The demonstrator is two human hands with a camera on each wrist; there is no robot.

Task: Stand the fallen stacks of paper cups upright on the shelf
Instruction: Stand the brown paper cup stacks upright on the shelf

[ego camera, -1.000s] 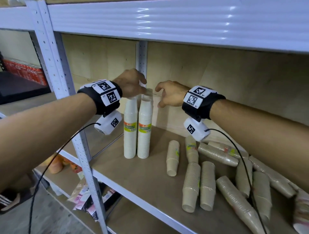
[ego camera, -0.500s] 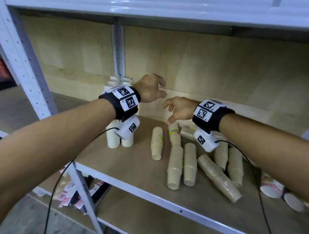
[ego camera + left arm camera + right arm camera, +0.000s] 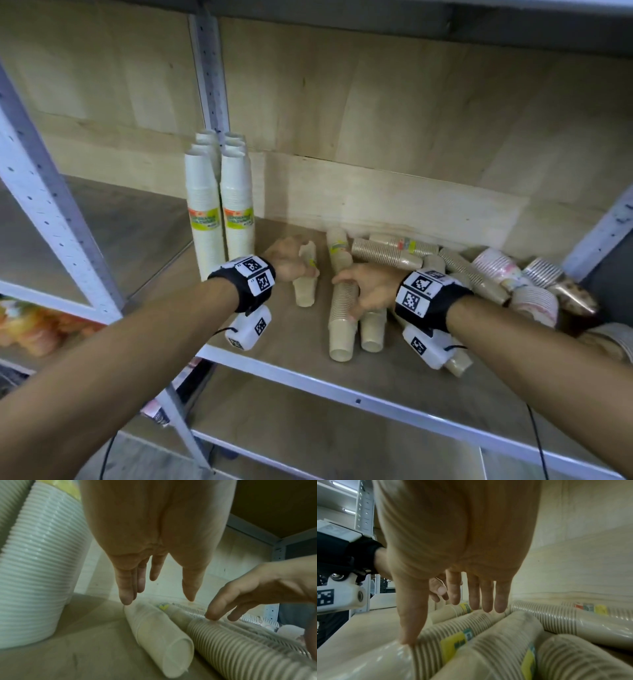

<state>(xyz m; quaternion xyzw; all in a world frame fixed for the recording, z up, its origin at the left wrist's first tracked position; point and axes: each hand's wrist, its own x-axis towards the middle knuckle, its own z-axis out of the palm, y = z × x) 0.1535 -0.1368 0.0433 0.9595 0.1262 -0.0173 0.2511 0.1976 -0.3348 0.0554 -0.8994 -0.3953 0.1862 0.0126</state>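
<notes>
Ribbed beige cup stacks (image 3: pixel 342 308), toppled

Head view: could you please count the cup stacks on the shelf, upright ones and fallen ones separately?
Upright stacks: 4, all white
Fallen stacks: about 13, mostly beige; the heap overlaps, so this count is rough
Total: about 17
</notes>
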